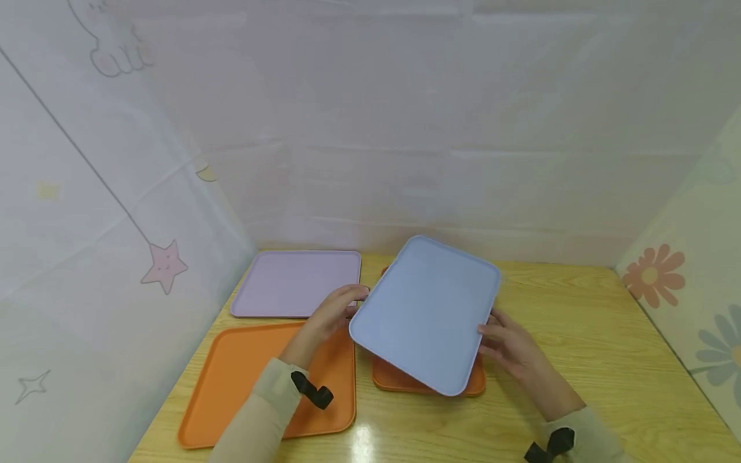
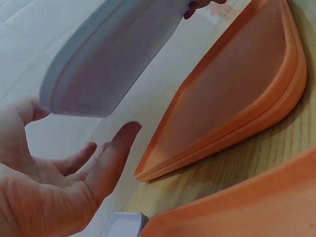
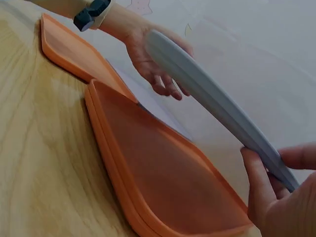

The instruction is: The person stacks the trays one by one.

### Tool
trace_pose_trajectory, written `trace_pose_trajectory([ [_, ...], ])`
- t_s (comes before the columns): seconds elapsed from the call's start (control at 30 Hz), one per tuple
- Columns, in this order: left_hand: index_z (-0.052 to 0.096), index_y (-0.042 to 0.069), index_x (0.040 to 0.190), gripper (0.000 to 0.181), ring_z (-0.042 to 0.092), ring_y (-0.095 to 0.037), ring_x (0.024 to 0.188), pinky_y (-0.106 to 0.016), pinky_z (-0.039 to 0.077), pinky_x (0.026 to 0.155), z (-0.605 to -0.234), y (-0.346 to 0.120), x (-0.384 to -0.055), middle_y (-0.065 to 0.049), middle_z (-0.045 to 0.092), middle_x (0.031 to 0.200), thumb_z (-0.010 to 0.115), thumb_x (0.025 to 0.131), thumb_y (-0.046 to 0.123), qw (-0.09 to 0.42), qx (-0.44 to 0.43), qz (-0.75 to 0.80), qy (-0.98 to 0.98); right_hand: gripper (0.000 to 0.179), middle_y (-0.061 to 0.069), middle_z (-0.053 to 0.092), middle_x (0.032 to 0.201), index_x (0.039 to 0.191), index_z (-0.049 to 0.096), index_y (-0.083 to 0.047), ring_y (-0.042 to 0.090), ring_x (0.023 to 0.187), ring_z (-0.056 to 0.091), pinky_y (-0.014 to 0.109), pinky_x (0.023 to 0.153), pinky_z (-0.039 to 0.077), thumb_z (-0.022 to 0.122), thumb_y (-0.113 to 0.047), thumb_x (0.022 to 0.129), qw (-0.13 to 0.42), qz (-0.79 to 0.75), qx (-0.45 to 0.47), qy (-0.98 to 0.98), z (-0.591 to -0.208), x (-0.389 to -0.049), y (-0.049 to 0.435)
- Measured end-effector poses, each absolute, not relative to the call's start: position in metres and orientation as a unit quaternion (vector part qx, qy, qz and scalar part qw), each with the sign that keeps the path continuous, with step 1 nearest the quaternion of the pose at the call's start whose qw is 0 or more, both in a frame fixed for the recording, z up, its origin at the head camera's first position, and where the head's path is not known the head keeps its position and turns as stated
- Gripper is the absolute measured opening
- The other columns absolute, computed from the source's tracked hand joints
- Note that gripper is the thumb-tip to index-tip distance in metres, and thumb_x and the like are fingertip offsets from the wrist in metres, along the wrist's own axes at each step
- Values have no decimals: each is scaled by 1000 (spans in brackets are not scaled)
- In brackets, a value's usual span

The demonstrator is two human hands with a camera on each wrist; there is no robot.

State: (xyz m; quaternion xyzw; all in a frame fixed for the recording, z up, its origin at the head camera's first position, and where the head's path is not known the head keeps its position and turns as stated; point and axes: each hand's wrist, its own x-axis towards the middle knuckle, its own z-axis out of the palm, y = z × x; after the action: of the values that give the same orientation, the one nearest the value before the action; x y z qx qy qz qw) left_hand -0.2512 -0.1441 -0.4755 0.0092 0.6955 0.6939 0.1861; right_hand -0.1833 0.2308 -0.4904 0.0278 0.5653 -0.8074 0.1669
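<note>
A light blue rectangular tray (image 1: 428, 315) is held tilted in the air. My right hand (image 1: 515, 344) grips its right edge, thumb on one face and fingers on the other in the right wrist view. Beside the tray's left edge is my left hand (image 1: 332, 315), its fingers spread and uncurled. In the left wrist view the left thumb is at the tray's corner, and whether it touches cannot be told; the other fingers are apart from it. Beneath the blue tray lies a stack of orange trays (image 3: 185, 173), partly hidden by it in the head view.
A larger-looking orange tray (image 1: 243, 366) lies at the front left, under my left forearm. Behind it a lilac tray (image 1: 295, 283) lies flat near the back wall. The wooden table (image 1: 608, 360) extends to the right, with printed cloth walls around it.
</note>
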Motion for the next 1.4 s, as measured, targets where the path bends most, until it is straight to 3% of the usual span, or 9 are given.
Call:
trace_pose_trajectory([
  [0.1, 54, 3, 139, 52, 66, -27, 108, -41, 60, 81, -474, -144, -253, -15, 60, 131, 62, 99, 34, 211, 30, 691, 691, 78, -1, 61, 115, 161, 4, 0, 17, 102, 64, 33, 88, 58, 51, 1, 99, 188, -791, -7, 582, -489, -187, 239],
  [0.3, 45, 4, 149, 54, 66, -29, 107, -45, 61, 77, -476, -138, -253, -19, 60, 133, 59, 101, 25, 251, 75, 676, 689, 78, 3, 58, 119, 160, 1, 4, 18, 104, 64, 35, 89, 58, 52, 1, 101, 229, -764, -69, 599, -487, -196, 252],
  [0.57, 32, 4, 156, 67, 65, -28, 104, -44, 62, 71, -484, -133, -246, -20, 59, 126, 59, 96, 13, 249, 88, 663, 701, 79, 5, 54, 121, 161, 1, 1, 18, 105, 65, 37, 91, 58, 53, -3, 102, 271, -736, -87, 614, -484, -206, 262],
  [1.07, 29, 3, 158, 67, 62, -29, 107, -42, 63, 72, -486, -125, -251, -22, 53, 131, 59, 98, 8, 236, 60, 651, 719, 79, 12, 59, 123, 162, 14, -2, 20, 105, 65, 49, 95, 55, 62, -5, 99, 245, -686, -40, 683, -495, -232, 262],
  [1.4, 33, 6, 156, 66, 62, -30, 105, -46, 63, 71, -496, -121, -268, -23, 53, 128, 61, 97, 4, 231, 41, 639, 732, 80, 16, 57, 127, 161, 15, -2, 21, 104, 65, 45, 92, 58, 63, -2, 97, 239, -684, -9, 689, -502, -244, 259],
])
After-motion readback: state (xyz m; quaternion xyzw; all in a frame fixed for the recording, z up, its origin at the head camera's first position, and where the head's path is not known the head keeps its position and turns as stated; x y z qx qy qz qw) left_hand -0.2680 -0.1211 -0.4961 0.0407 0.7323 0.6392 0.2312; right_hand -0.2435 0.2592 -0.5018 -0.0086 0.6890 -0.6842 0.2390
